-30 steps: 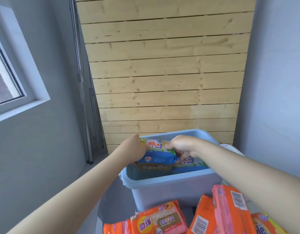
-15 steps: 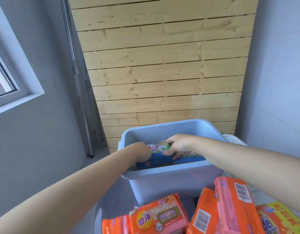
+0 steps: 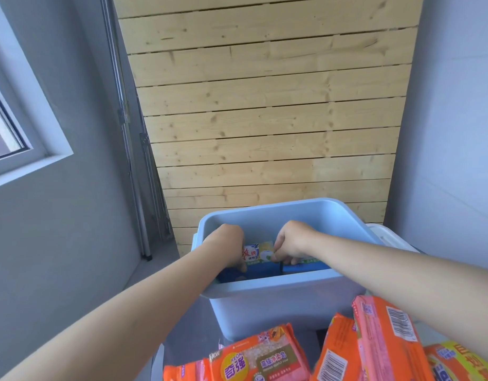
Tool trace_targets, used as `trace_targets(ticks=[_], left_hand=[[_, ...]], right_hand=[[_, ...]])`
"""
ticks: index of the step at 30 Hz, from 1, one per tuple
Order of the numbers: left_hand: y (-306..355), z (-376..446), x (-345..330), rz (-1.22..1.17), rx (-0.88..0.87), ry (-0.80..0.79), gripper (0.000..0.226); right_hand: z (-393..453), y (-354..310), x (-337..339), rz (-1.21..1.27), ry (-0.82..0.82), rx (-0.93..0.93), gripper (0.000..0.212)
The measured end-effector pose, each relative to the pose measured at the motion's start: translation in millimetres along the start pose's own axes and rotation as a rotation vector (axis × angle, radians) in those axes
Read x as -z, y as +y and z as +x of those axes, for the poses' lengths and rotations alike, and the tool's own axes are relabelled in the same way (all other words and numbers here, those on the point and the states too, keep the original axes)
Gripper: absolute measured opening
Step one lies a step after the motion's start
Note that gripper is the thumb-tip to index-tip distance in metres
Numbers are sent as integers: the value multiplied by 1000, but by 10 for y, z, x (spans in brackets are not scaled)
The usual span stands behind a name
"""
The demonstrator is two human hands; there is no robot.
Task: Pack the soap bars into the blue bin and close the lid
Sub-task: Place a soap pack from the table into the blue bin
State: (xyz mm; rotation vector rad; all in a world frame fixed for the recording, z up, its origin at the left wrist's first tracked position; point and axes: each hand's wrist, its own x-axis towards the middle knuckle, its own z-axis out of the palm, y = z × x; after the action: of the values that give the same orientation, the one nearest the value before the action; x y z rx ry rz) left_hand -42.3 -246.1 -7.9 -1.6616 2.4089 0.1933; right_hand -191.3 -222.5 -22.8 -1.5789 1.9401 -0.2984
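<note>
A light blue bin (image 3: 278,301) stands open in front of me. Both hands reach down inside it. My left hand (image 3: 228,247) grips the left end of a blue and yellow soap pack (image 3: 258,254), and my right hand (image 3: 291,243) grips its right end. The pack sits low in the bin beside another blue pack (image 3: 306,266). Orange and pink soap packs (image 3: 260,357) lie in the foreground, with two standing on edge (image 3: 374,342) at the right. A white lid (image 3: 385,237) shows behind the bin's right side.
A wooden slat wall (image 3: 265,119) rises behind the bin. Grey walls close in on both sides, with a window (image 3: 15,127) at the left. Metal poles (image 3: 133,149) lean in the left corner. A yellow-labelled soap pack (image 3: 457,364) lies at the bottom right.
Both hands have lowered the blue and yellow soap pack from above the rim down into the bin. My view has tilted down a little.
</note>
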Motion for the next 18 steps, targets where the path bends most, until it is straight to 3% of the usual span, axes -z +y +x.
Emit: trace_targets(ticks=[4, 7, 18], left_hand=[[20, 36, -8, 4, -2, 16, 45], [19, 45, -29, 14, 3, 30, 31], [-91, 33, -67, -69, -51, 64, 30]], right_hand=[[-15, 4, 17, -13, -14, 26, 39], [-6, 13, -2, -28, -2, 25, 42], [-115, 42, -96, 204, -115, -98, 37]])
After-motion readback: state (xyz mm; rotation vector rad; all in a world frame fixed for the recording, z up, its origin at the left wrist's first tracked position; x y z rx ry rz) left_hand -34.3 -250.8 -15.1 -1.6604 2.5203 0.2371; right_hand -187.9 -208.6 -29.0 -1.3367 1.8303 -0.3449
